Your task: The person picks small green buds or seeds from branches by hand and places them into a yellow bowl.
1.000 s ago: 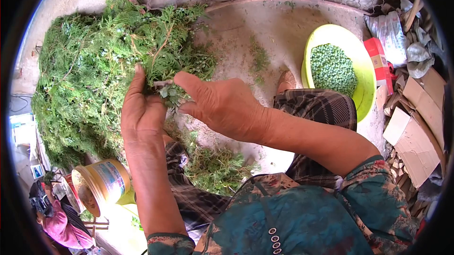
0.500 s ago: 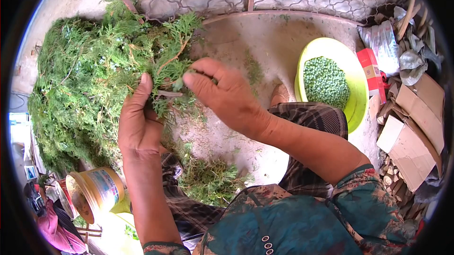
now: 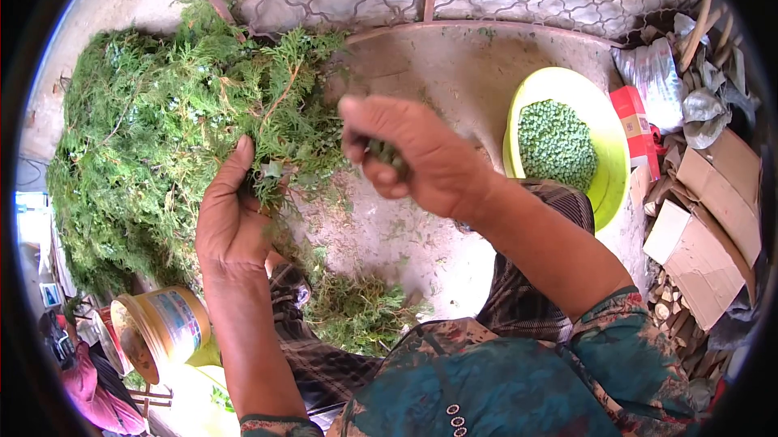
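Steadying a leafy sprig (image 3: pixel 274 186) beside the green heap (image 3: pixel 138 137), the left hand (image 3: pixel 235 222) has a narrow grip — leaving the right hand (image 3: pixel 433 157) free to cradle green berries (image 3: pixel 384 152) in curled fingers.

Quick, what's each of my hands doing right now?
Left hand: partly closed, holding a green sprig.
Right hand: fingers curled around small green berries.

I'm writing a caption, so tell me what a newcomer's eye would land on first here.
Probably the big heap of green sprigs filling the left side, with the left hand holding a sprig at its edge. Next, the bright yellow-green basin of small green berries on the right, while the right hand cups some green bits mid-picture.
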`<act>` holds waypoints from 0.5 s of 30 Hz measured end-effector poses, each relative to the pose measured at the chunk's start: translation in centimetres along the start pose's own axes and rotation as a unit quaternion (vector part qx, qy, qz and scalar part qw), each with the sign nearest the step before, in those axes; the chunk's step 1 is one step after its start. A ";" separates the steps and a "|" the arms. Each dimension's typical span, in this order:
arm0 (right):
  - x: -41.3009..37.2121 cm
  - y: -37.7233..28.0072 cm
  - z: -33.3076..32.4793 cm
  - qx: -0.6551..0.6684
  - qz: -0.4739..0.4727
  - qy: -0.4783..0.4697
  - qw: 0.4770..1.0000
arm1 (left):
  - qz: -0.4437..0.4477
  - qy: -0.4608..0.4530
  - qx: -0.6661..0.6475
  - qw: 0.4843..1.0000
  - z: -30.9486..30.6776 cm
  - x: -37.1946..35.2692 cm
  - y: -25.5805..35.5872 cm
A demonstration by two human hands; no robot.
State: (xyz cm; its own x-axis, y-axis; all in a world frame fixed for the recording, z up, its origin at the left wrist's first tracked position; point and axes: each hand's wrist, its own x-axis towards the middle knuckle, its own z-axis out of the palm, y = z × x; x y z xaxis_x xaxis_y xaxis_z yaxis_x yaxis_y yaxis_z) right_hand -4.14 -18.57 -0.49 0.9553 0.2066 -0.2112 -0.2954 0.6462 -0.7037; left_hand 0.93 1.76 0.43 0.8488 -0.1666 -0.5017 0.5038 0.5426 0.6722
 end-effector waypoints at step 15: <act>0.3 2.6 2.3 -0.124 0.079 -0.035 0.989 | 0.036 0.013 -0.051 0.998 0.7 -0.1 -0.4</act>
State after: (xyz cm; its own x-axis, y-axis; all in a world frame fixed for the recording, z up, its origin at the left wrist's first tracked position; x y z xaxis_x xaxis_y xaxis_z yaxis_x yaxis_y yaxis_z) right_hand -4.64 -15.14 -0.87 0.8917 0.3470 -0.2907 -0.4219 0.4042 -0.8116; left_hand 0.76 1.04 0.60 0.8776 -0.1029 -0.4683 0.4208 0.6332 0.6496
